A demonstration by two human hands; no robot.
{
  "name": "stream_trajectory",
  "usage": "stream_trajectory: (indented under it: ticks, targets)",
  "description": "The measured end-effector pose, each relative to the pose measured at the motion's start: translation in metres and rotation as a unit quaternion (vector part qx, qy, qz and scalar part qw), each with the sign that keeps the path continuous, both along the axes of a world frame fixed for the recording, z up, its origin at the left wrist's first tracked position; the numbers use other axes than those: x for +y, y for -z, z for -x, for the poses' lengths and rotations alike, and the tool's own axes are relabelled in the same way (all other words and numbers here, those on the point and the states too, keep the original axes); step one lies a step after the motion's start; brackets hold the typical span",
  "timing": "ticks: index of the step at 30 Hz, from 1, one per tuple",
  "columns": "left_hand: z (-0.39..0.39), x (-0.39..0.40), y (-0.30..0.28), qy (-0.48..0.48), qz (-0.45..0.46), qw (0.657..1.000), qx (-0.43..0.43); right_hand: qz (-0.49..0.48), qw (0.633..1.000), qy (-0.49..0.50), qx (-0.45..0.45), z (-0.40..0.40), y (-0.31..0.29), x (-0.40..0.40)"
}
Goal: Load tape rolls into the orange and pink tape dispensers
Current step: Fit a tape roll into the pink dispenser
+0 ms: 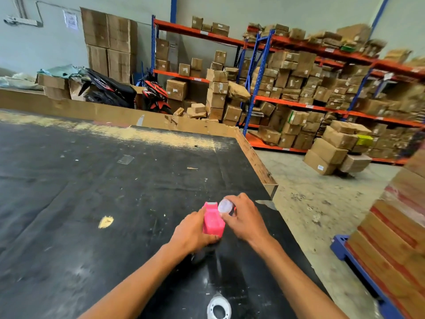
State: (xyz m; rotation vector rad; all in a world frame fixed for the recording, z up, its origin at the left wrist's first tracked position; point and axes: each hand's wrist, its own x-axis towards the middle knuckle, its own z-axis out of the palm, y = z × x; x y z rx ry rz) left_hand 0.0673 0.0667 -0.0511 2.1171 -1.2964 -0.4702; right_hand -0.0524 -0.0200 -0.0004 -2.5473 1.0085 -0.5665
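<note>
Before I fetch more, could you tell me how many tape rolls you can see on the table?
2: one clear tape roll in the right hand, beside the pink dispenser; another roll lies on the black table near the bottom edge. Others may be hidden.

View: a single head-worn wide-angle camera; no second view shares the scene.
Direction: forward and down across the black table (92,192), toward its far right corner.
Nearness: close to both hands (190,231), which meet near lower centre; forearms enter from the bottom edge.
Background: shelving racks (299,107) well beyond the table.
Distortion: straight lines bow at the edges; the right margin appears blurred.
</note>
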Motion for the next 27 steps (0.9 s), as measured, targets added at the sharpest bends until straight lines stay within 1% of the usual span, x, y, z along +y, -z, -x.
stream_trajectory:
  ticks: [1, 2, 3, 4, 5, 6, 7, 10, 14, 16, 19, 23, 24, 25, 26, 27]
  targets:
    - [0.001, 0.004, -0.002, -0.004, 0.036, 0.999, 0.018, -0.001, 1.000, -0.005, -0.009, 0.007, -0.001, 0.001]
    - [0.003, 0.008, -0.006, -0.021, 0.078, 0.994, 0.068, 0.004, 1.000, -0.015, -0.004, 0.013, -0.002, 0.005]
    - [0.008, 0.014, -0.012, -0.047, 0.119, 0.979, 0.161, 0.013, 1.000, -0.026, 0.009, 0.017, -0.002, 0.010]
    - [0.014, 0.019, -0.018, -0.062, 0.142, 0.953, 0.261, 0.027, 0.999, -0.036, 0.024, 0.021, -0.002, 0.018]
    - [0.020, 0.023, -0.022, -0.065, 0.145, 0.920, 0.357, 0.040, 0.998, -0.047, 0.032, 0.023, -0.002, 0.026]
    - [0.025, 0.028, -0.026, -0.056, 0.139, 0.896, 0.418, 0.046, 0.997, -0.058, 0.028, 0.026, 0.000, 0.036]
    - [0.030, 0.032, -0.028, -0.046, 0.139, 0.883, 0.447, 0.037, 0.997, -0.065, 0.014, 0.028, 0.001, 0.045]
    - [0.040, 0.042, -0.025, -0.028, 0.161, 0.866, 0.473, -0.026, 0.996, -0.057, -0.070, 0.038, 0.003, 0.068]
    - [0.046, 0.048, -0.017, 0.011, 0.154, 0.852, 0.500, -0.029, 0.983, -0.020, -0.183, 0.052, 0.014, 0.085]
    - [0.051, 0.051, -0.014, 0.029, 0.150, 0.846, 0.511, -0.048, 0.977, -0.008, -0.208, 0.059, 0.018, 0.092]
    - [0.060, 0.052, -0.009, 0.046, 0.131, 0.835, 0.532, -0.082, 0.973, 0.015, -0.215, 0.069, 0.022, 0.096]
    - [0.068, 0.052, -0.012, 0.048, 0.121, 0.821, 0.557, -0.082, 0.975, 0.035, -0.203, 0.088, 0.017, 0.091]
    - [0.069, 0.053, -0.014, 0.037, 0.121, 0.817, 0.562, -0.077, 0.980, 0.041, -0.181, 0.095, 0.014, 0.089]
    - [0.067, 0.054, -0.014, 0.024, 0.121, 0.818, 0.562, -0.069, 0.988, 0.044, -0.131, 0.103, 0.014, 0.085]
    - [0.065, 0.055, -0.013, 0.014, 0.121, 0.820, 0.560, -0.054, 0.996, 0.046, -0.045, 0.112, 0.016, 0.080]
    - [0.063, 0.058, -0.013, 0.009, 0.121, 0.823, 0.555, -0.041, 0.996, 0.049, 0.056, 0.119, 0.019, 0.078]
